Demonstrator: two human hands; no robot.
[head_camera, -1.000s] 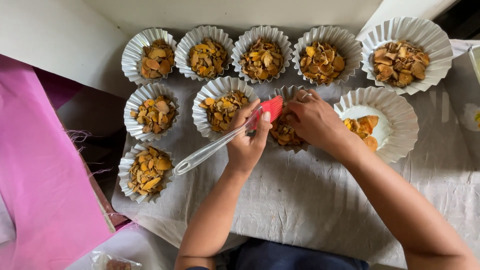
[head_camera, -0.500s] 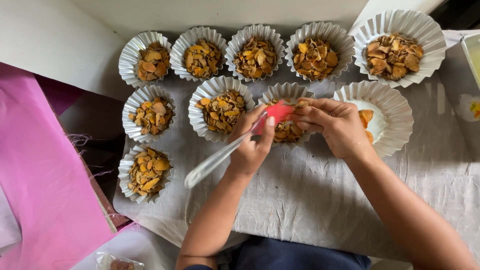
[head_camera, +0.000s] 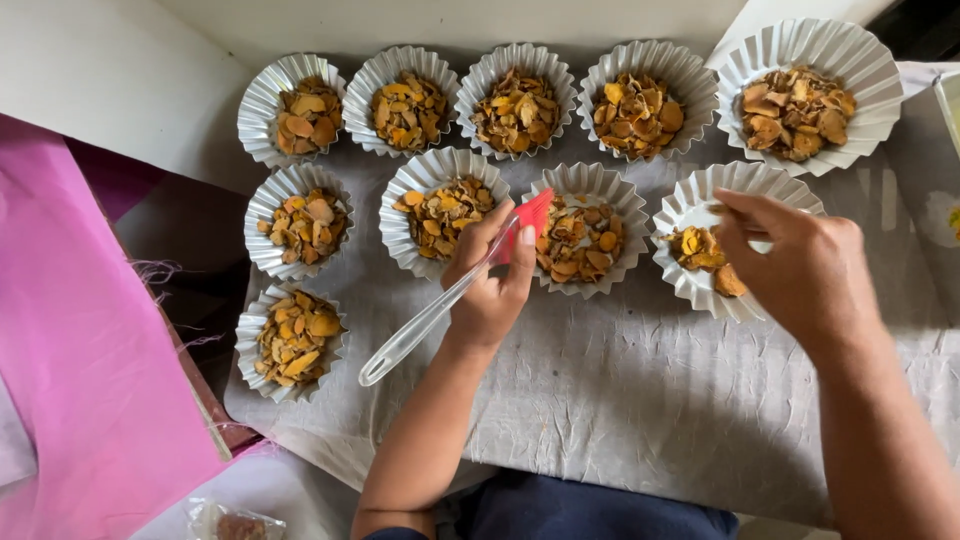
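My left hand (head_camera: 492, 280) grips a spatula (head_camera: 440, 305) with a clear handle and a red blade; the blade rests at the rim of a fluted white paper cup (head_camera: 587, 228) filled with dried orange-brown slices. My right hand (head_camera: 800, 265) hovers over the neighbouring cup (head_camera: 720, 235), which is only partly filled. Its fingers are pinched together above the slices; whether they hold a piece I cannot tell.
Several more fluted cups of slices stand in rows on a grey cloth (head_camera: 620, 400), with a larger one (head_camera: 808, 92) at the back right. A pink sheet (head_camera: 70, 340) lies at the left. A small clear packet (head_camera: 235, 522) sits at the bottom edge.
My right hand left the middle cup and moved right, over the partly filled cup. My left hand with the spatula stayed beside the middle cup.
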